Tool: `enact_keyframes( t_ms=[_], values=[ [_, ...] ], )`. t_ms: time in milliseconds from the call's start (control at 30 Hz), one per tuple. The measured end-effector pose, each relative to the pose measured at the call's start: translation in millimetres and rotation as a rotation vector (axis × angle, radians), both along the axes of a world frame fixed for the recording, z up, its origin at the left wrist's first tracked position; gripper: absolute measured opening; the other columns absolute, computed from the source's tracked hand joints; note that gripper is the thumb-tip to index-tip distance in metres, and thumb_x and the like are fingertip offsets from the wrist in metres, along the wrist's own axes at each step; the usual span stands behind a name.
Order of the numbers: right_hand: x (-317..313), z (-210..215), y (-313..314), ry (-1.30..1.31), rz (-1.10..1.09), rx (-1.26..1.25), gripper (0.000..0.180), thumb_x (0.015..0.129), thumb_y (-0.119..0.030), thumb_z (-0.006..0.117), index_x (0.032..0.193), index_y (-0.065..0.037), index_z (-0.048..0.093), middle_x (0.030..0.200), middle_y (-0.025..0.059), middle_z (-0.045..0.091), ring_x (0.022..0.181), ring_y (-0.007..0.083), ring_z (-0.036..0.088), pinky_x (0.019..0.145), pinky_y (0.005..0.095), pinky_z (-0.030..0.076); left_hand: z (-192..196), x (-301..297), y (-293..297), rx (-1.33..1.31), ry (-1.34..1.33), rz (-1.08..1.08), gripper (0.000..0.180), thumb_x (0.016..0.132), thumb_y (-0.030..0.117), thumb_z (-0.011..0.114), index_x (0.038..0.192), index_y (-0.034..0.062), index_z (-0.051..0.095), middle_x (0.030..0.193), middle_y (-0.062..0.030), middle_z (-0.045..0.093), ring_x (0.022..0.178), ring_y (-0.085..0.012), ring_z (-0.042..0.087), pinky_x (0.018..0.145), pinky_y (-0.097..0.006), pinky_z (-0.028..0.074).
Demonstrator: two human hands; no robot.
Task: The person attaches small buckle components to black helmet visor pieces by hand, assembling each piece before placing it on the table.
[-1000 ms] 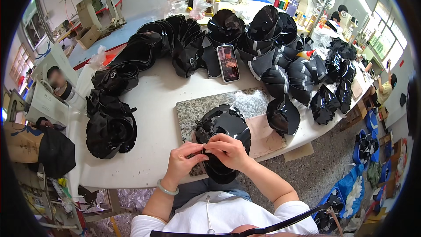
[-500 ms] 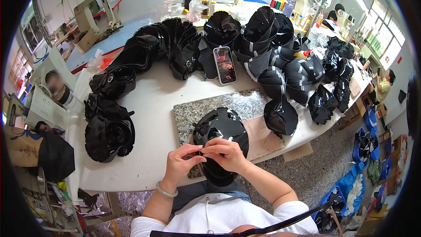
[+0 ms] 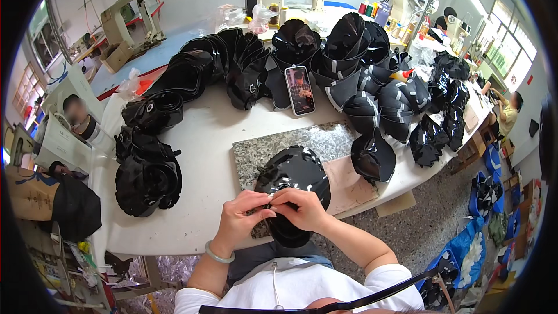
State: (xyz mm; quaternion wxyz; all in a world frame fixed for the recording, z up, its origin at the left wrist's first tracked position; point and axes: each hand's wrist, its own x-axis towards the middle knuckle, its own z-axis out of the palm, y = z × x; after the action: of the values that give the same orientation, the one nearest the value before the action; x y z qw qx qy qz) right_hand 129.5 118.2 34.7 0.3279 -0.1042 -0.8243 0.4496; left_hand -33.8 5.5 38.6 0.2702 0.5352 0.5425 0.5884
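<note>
Head view, looking down on a white worktable (image 3: 197,157). A glossy black shoe upper (image 3: 292,183) lies on a speckled stone slab (image 3: 290,145) at the table's near edge, directly in front of the person. Its long axis runs away from the person: the broad rounded end rests on the slab toward the table's middle, and the narrower end overhangs the near edge toward the person's body. Pale strips show on its shiny surface.

Both hands meet over the near part of the upper. The left hand (image 3: 241,218) is closed in a pinch, thumb and forefinger pressed together on a small part of the upper's edge; what lies between the fingertips is too small to tell. The right hand (image 3: 302,209) is likewise closed, its fingertips touching those of the left at the same spot, knuckles up. The left wrist carries a pale green bangle (image 3: 218,253). Both forearms come up from the lower edge and converge, elbows spread outward.

Behind the slab, a phone (image 3: 300,90) leans upright against a curved row of stacked black uppers (image 3: 349,64) that sweeps from the table's left side round to the right. A separate black heap (image 3: 145,168) lies well apart to the left of the hands.
</note>
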Motion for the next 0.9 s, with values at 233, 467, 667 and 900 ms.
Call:
enact_keyframes(
  t_ms=[233,467,667,900],
  values=[
    [6.4,10.8,-2.1,0.116,-0.050,-0.148,0.011,0.085,0.003,0.067,0.093,0.000,0.062,0.093,0.0097,0.068,0.084,0.0178,0.067,0.074,0.0282,0.053,6.9,2.8,0.3,-0.001,0.018,-0.032,0.033,0.070,0.000,0.082,0.101,0.0011,0.072,0.096,-0.0113,0.071,0.083,-0.0161,0.065,0.070,-0.025,0.051],
    [-4.5,0.2,-7.8,0.122,-0.078,-0.132,0.012,0.084,0.003,0.068,0.095,0.000,0.063,0.091,0.0113,0.067,0.082,0.0222,0.067,0.071,0.0294,0.053,4.9,8.1,-1.4,0.031,0.149,0.095,0.034,0.075,0.000,0.079,0.107,0.0018,0.070,0.100,-0.0098,0.071,0.084,-0.0188,0.067,0.074,-0.029,0.055],
    [2.2,22.5,-2.4,0.102,-0.255,-0.399,0.009,0.089,-0.002,0.067,0.097,0.000,0.065,0.090,0.0024,0.066,0.082,0.0095,0.062,0.072,0.0224,0.049,-3.1,9.1,5.0,0.150,-0.224,0.172,0.074,0.081,0.030,0.080,0.141,0.0044,0.045,0.135,-0.0086,0.054,0.116,-0.0165,0.054,0.093,-0.030,0.044],
    [13.5,72.6,19.1,0.641,-0.458,-0.476,0.014,0.091,0.002,0.064,0.104,-0.001,0.062,0.094,0.0011,0.064,0.076,0.0039,0.056,0.065,0.0170,0.044,20.5,24.5,-16.0,0.262,-0.151,0.336,0.051,0.092,0.023,0.066,0.133,-0.0022,0.048,0.138,-0.0128,0.048,0.119,-0.0181,0.049,0.093,-0.029,0.040]
  ],
)
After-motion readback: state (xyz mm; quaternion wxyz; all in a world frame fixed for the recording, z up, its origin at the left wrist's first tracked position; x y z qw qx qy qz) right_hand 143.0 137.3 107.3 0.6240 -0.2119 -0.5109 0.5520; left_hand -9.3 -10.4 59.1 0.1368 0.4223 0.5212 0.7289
